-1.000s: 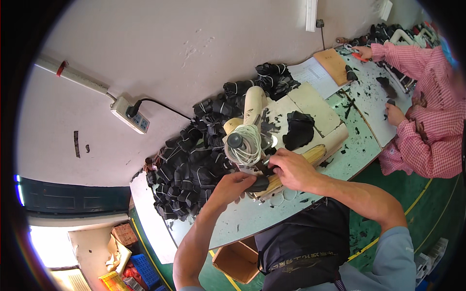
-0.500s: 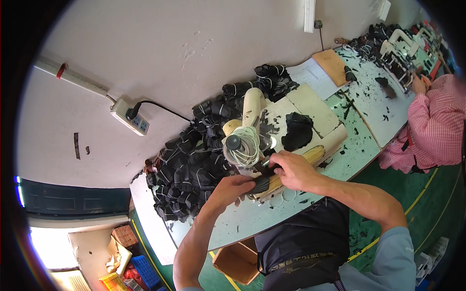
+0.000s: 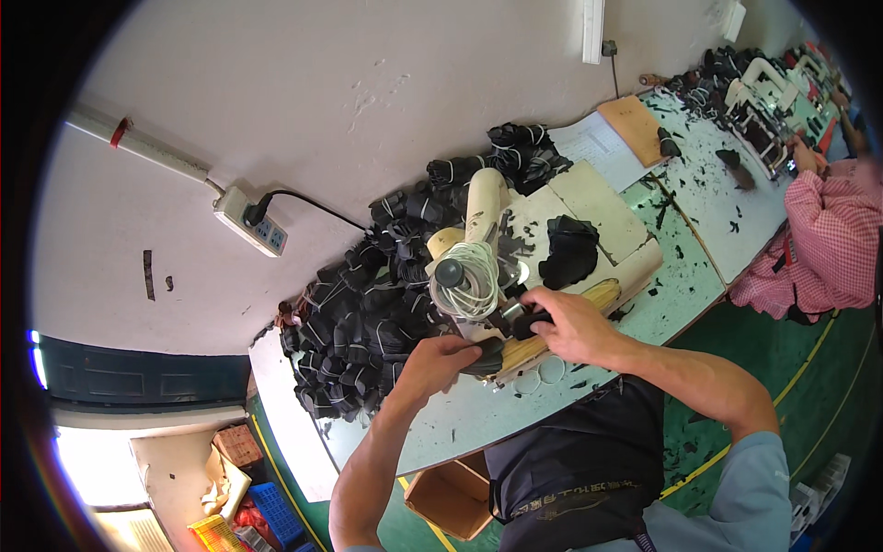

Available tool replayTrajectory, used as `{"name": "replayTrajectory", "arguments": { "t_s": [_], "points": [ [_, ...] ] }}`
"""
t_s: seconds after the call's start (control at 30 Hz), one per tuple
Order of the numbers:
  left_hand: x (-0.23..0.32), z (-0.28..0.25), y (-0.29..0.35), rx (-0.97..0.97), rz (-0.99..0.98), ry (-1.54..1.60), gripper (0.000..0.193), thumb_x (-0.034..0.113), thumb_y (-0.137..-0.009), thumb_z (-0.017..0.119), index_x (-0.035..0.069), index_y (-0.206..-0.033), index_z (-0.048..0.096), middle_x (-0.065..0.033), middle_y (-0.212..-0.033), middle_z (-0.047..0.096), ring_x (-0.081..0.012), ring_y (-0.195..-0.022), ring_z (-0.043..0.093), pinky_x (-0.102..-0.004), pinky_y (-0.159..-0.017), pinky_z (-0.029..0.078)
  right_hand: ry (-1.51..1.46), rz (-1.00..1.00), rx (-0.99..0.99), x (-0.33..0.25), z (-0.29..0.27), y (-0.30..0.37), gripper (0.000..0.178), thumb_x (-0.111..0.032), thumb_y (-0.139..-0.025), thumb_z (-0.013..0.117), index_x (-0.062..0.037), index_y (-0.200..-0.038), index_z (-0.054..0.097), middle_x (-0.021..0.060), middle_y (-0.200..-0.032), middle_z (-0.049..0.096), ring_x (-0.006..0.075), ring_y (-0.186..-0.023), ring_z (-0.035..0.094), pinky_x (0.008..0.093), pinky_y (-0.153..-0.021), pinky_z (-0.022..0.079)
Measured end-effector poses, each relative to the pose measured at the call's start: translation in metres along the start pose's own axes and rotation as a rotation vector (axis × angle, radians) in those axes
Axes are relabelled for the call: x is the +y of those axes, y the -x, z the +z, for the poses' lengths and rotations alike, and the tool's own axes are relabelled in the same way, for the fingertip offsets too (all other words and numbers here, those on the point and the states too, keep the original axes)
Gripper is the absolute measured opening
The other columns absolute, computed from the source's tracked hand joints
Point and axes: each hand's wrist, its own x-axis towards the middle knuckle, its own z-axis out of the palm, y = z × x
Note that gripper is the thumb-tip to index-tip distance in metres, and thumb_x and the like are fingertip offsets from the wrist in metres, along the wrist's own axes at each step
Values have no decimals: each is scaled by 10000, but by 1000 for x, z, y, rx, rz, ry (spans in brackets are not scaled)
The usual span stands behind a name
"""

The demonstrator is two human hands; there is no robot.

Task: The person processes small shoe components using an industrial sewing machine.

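Note:
On the cream sewing machine, both my hands work at its near edge. My left hand grips a small stack of black fabric pieces, thumb on top. To its right, my right hand pinches a black piece close to the machine's metal working end, which is partly hidden. A coil of white cord hangs on the machine head, just beyond my hands. Behind my right hand, a loose black fabric pile lies on the machine bed. Yellowed tape covers the bed's near edge.
Many tied black bundles heap along the wall, left of the machine. A power strip hangs on the wall. A cardboard box stands below the table. At far right, a person in a pink checked sleeve works at another machine.
My right hand has shifted slightly right, and the black piece in its fingers shows more clearly. My left hand stays at the stack. The whole view has moved a little.

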Motion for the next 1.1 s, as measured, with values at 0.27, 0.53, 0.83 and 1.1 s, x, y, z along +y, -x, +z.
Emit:
{"name": "replayTrajectory", "arguments": {
  "t_s": [0.27, 0.53, 0.83, 1.1],
  "points": [
    [8, 12, -3, 5, 41, 7, 317, 277, -899, 714, -16, -1016, 741, -27, -608, 593, -95, -479, 498, -280, -447, 355, 46, -47, 23, -5, 6, -4, 226, -81, -866, 699, -28, -1076, 636, 182, -1005, 665, 362, -926, 646, 424, -834, 509],
    [1, 6, -4, 70, -56, -82, 287, 233, -897, 715, -29, -1014, 733, -34, -613, 600, -97, -456, 493, -270, -436, 365, -26, 20, -74, 1, -6, 2, 281, -82, -866, 704, -28, -1125, 608, 187, -1033, 662, 365, -959, 651, 425, -829, 511],
    [-8, 0, -6, 49, 9, 80, 197, 167, -915, 724, -27, -947, 713, -16, -700, 627, -73, -512, 538, -239, -413, 410, -93, 91, -46, -2, -8, 4, 244, -76, -865, 700, -16, -1084, 611, 174, -1024, 666, 344, -947, 654, 414, -825, 508],
    [-7, 8, -6, 22, 71, 179, 292, 212, -890, 729, -40, -1038, 727, -51, -702, 657, -98, -538, 587, -261, -479, 483, -50, -20, 28, 3, 7, -1, 236, -86, -865, 706, -22, -1069, 605, 162, -1017, 656, 338, -923, 645, 418, -810, 507]
  ]
}}
